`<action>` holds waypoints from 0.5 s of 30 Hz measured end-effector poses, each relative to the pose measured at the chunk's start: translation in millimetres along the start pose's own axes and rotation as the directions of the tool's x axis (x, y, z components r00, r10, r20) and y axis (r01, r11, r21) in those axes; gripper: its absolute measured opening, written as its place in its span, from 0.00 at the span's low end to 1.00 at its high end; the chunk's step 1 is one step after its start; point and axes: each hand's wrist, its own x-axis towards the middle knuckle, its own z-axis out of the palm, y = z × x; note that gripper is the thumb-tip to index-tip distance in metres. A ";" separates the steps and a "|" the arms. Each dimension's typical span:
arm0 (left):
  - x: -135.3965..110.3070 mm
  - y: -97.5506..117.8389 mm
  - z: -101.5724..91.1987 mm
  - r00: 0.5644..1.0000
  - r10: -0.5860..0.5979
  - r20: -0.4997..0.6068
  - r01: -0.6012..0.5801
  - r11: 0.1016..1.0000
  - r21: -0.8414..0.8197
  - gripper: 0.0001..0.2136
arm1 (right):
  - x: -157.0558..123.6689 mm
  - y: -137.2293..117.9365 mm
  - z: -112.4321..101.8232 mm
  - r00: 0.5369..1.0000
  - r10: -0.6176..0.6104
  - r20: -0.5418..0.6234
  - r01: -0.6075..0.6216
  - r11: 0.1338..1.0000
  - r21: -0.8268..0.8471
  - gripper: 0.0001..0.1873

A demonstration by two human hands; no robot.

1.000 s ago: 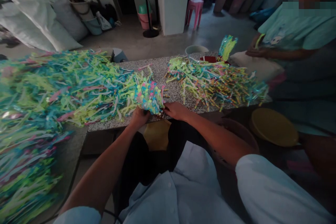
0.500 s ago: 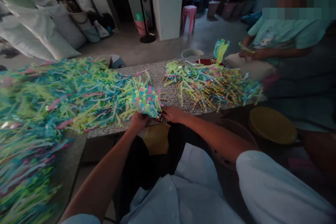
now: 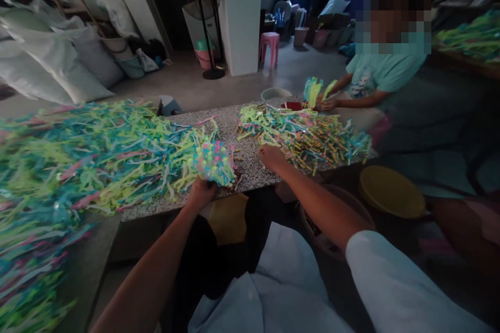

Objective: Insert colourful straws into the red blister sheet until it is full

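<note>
My left hand (image 3: pixel 201 192) is closed around the lower part of a bundle of colourful plastic strips (image 3: pixel 216 162), with pink, blue, green and white ends facing up, at the front edge of the speckled stone table (image 3: pixel 250 179). Over the table, my right hand (image 3: pixel 272 158) has its fingers curled at the near left side of a pile of striped sticks with streamers (image 3: pixel 308 132). What those fingers pinch, if anything, is too small to make out. A big heap of loose green, blue and pink streamers (image 3: pixel 117 145) spreads to the left of the bundle.
Across the table at the right, another person (image 3: pixel 385 83) handles green and blue strips (image 3: pixel 313 91). A yellow round lid or basin (image 3: pixel 391 191) sits low at the right. Behind are a pink stool (image 3: pixel 269 46), a standing fan (image 3: pixel 213 72) and white sacks (image 3: pixel 42 57).
My right hand has left the bundle and moved right, to the pile of sticks. My left hand still holds the bundle. The other person's hands have come to the upright strips. The view has shifted.
</note>
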 end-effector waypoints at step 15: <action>-6.3 7.6 -1.4 0.999 0.041 0.034 -0.043 0.997 0.057 0.06 | 147.4 -26.1 -3.8 0.999 -0.028 -0.020 0.025 0.989 -0.143 0.20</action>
